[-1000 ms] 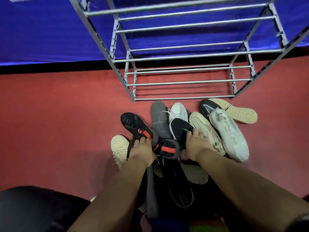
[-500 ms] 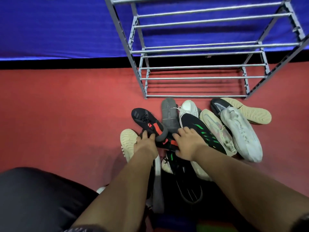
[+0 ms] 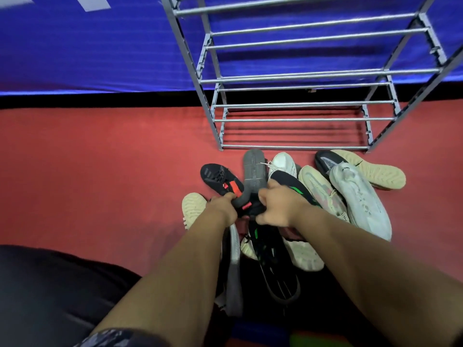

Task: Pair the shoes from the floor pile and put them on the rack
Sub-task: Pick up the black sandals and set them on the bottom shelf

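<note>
A pile of several shoes lies on the red floor in front of a grey metal rack point(image 3: 295, 76) with bare shelves. My left hand point(image 3: 221, 209) grips the heel of a black shoe with red patches point(image 3: 220, 177). My right hand point(image 3: 278, 206) grips a second black shoe with a red patch point(image 3: 253, 207), mostly hidden under my fingers. A black shoe with green stripes point(image 3: 293, 186) lies just behind my right hand, and another black and green shoe point(image 3: 273, 259) lies under my forearms.
White and cream shoes point(image 3: 358, 196) fill the right side of the pile; a cream sole point(image 3: 193, 209) lies at the left. A grey sole point(image 3: 254, 166) points at the rack. A blue wall point(image 3: 100, 46) stands behind. My dark-clothed knee point(image 3: 50, 291) is at lower left.
The view has shifted so the rack and pile sit further right. My two hands have drawn closer together around the black and red shoes.
</note>
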